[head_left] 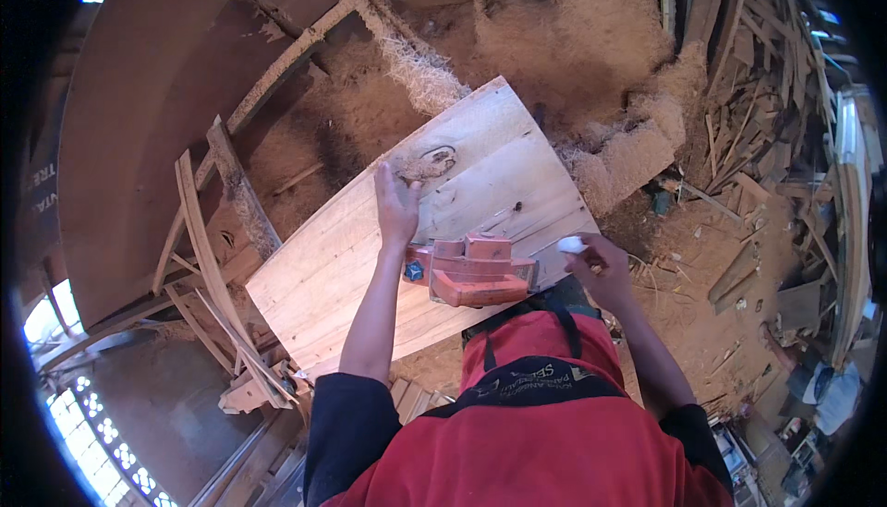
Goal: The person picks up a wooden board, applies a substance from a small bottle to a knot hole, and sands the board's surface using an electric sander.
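Observation:
A wide pale wooden board (342,257) lies slantwise before me, with a dark knot near its far end. On its near part rests a red electric hand planer (480,276) with a dark blue knob; neither hand grips it. My left hand (397,209) is over the board beside the knot, fingers stretched out and holding nothing. At the board's right edge, my right hand (605,271) pinches a small white lump (572,244) between thumb and fingers. What exactly the lump is does not show.
Sawdust and shavings (637,160) heap beyond the board. Curved wooden strips (211,239) stand at the left, in front of a large brown sheet (139,128). Offcuts (771,73) pile up along the right. Scraps of wood litter the floor.

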Demonstrator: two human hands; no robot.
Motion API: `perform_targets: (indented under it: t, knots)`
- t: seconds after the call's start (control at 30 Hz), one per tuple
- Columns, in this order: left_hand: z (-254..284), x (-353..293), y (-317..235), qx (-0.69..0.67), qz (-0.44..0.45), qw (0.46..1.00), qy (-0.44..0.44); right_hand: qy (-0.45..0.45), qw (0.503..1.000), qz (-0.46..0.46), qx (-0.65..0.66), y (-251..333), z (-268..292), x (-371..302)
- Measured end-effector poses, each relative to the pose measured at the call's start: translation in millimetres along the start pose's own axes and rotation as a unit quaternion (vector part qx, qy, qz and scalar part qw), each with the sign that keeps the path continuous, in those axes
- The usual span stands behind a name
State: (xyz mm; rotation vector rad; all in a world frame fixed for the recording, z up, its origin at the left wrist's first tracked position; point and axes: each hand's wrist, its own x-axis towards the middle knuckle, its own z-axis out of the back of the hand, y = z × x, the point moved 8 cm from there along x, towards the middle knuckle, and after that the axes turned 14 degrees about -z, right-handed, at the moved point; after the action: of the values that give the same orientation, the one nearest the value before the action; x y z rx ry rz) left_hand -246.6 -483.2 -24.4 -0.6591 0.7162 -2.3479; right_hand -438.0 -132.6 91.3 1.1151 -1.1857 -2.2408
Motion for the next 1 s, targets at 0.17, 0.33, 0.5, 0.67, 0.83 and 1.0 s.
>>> perform_targets:
  t: [0.17,0.33,0.5,0.67,0.83,1.0]
  knots:
    - [-53.1,33.6,-29.0,0.180,-0.086,0.970,0.141,-0.089,0.993,-0.012,0.082,-49.7,34.9,4.1]
    - [-87.3,25.6,-48.2,0.191,-0.351,0.857,0.326,-0.070,0.993,-0.064,0.073,-41.7,42.2,3.7]
    - [-74.9,71.6,-23.0,0.250,-0.208,0.921,0.213,-0.086,0.991,-0.069,0.074,-61.2,48.0,5.3]
    - [-120.7,51.0,-66.3,0.127,-0.306,0.896,0.297,-0.090,0.992,-0.064,0.069,-52.1,53.1,6.1]
    - [-115.3,75.3,-19.5,0.272,-0.206,0.905,0.256,-0.114,0.987,-0.081,0.082,-69.7,54.9,3.3]
    - [-92.7,37.5,-23.3,0.182,-0.311,0.873,0.328,-0.132,0.982,-0.080,0.105,-71.3,55.7,8.5]
